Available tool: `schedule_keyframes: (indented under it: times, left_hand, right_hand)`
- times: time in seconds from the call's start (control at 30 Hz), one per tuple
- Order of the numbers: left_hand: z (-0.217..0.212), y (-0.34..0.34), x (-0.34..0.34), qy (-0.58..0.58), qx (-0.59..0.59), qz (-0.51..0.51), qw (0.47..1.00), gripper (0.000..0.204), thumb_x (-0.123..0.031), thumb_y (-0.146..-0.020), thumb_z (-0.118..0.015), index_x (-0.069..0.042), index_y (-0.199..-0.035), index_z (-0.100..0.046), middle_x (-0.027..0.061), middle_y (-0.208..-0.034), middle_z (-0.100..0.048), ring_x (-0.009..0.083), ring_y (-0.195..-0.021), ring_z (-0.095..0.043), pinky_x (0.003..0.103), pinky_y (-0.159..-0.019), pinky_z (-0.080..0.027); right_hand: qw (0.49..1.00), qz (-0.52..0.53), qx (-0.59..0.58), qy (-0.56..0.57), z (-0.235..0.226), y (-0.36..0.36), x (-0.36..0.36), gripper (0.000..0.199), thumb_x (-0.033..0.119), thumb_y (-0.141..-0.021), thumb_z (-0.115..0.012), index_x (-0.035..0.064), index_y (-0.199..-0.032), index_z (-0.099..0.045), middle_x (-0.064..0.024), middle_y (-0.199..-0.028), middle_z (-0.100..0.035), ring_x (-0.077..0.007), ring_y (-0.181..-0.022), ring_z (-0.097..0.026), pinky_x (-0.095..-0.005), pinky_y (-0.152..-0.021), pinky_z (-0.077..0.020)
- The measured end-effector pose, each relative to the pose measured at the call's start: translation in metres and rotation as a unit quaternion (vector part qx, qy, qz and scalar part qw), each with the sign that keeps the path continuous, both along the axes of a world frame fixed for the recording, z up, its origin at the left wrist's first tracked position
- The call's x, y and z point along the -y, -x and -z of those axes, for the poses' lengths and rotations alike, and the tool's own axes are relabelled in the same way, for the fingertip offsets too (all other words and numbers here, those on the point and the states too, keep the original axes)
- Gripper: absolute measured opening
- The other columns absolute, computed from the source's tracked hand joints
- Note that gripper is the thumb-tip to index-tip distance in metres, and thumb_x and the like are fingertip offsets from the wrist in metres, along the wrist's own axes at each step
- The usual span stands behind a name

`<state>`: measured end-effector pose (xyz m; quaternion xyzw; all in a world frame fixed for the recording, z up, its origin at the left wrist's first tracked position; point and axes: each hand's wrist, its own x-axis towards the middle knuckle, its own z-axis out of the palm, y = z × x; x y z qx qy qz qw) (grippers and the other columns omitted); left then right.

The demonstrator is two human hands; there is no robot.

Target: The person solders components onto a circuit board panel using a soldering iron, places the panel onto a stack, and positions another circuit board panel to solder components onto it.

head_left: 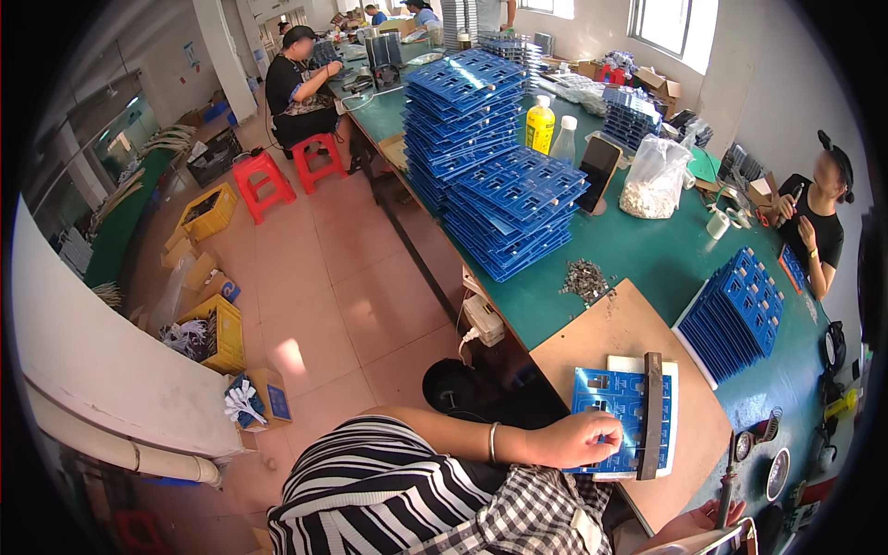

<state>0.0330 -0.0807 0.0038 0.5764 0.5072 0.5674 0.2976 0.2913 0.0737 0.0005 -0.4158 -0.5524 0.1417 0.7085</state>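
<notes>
A blue printed circuit panel (pixel 610 418) with cut-outs lies on a pale backing, a dark metal bar (pixel 653 416) across its right part. My left hand (pixel 581 439) is over the panel's lower left, fingers curled together; anything between them is too small to make out. Low at the right, my right hand (pixel 696 529) is partly cut off by metal parts at the picture's edge. Its fingers curl at a slim upright tool (pixel 727 490), perhaps a soldering iron. Beneath the panel is a brown board (pixel 592 338), with a heap of small metal pieces (pixel 585 279) beyond it.
Tall stacks of blue panels (pixel 462 120) stand on the green table (pixel 527 310), another stack (pixel 735 314) at right. A phone (pixel 601 171), yellow bottle (pixel 539 125) and bag of small parts (pixel 655 180) are farther back. Co-workers (pixel 814 217) sit around. Red stools (pixel 264 185) and yellow crates (pixel 208 213) stand left.
</notes>
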Motion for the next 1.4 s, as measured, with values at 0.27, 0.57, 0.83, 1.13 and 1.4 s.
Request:
schedule_keyframes:
  times: [0.27, 0.57, 0.83, 1.13, 1.4]
  left_hand:
    - [-0.004, 0.005, 0.0, 0.035, 0.02, -0.016, 0.999, 0.009, -0.01, -0.088, -0.063, -0.003, -0.092, -0.059, 0.0049, -0.085, -0.059, 0.0115, -0.072, -0.057, 0.026, -0.063, -0.047]
    - [-0.005, 0.027, -0.006, 0.123, -0.026, -0.108, 0.986, 0.006, -0.002, -0.083, -0.067, -0.002, -0.083, -0.062, 0.0029, -0.077, -0.059, 0.0074, -0.066, -0.055, 0.022, -0.058, -0.045]
    - [-0.01, 0.016, -0.017, 0.103, -0.245, -0.064, 0.962, 0.015, 0.003, -0.07, -0.065, -0.006, -0.076, -0.055, 0.005, -0.066, -0.053, 0.0166, -0.052, -0.052, 0.03, -0.047, -0.041]
    - [-0.018, 0.009, -0.005, 0.13, -0.298, -0.011, 0.946, 0.016, -0.002, -0.067, -0.066, -0.008, -0.077, -0.055, 0.0059, -0.064, -0.053, 0.0245, -0.052, -0.053, 0.035, -0.047, -0.043]
    - [-0.012, 0.007, -0.015, 0.038, -0.353, 0.021, 0.935, 0.02, -0.004, -0.057, -0.063, -0.012, -0.071, -0.05, 0.003, -0.071, -0.053, 0.0247, -0.074, -0.053, 0.041, -0.078, -0.033]
  right_hand:
    - [0.999, -0.028, 0.007, -0.045, -0.007, 0.009, -0.001, 0.042, 0.034, -0.094, -0.056, -0.0029, -0.114, -0.056, -0.0168, -0.105, -0.06, -0.026, -0.089, -0.06, -0.039, -0.077, -0.0488]
    - [0.909, -0.235, -0.31, 0.149, 0.001, 0.025, 0.017, 0.074, 0.064, -0.087, -0.05, 0.0015, -0.128, -0.05, 0.0022, -0.08, -0.052, -0.0063, -0.062, -0.04, -0.0223, -0.053, -0.0336]
    - [0.887, -0.387, -0.137, 0.212, 0.003, -0.016, 0.056, 0.041, 0.007, -0.082, -0.072, 0.0024, -0.118, -0.052, -0.011, -0.092, -0.056, -0.02, -0.073, -0.06, -0.0324, -0.066, -0.0506]
    - [0.843, -0.449, -0.173, 0.239, 0.001, -0.03, 0.081, 0.034, 0.027, -0.089, -0.065, 0.0039, -0.104, -0.045, -0.0128, -0.081, -0.059, -0.0192, -0.06, -0.059, -0.0324, -0.057, -0.0506]
    - [0.836, -0.451, -0.038, 0.309, -0.003, -0.035, 0.087, 0.033, 0.026, -0.09, -0.063, -0.0005, -0.107, -0.053, -0.0158, -0.079, -0.062, -0.0208, -0.064, -0.064, -0.0328, -0.059, -0.0533]
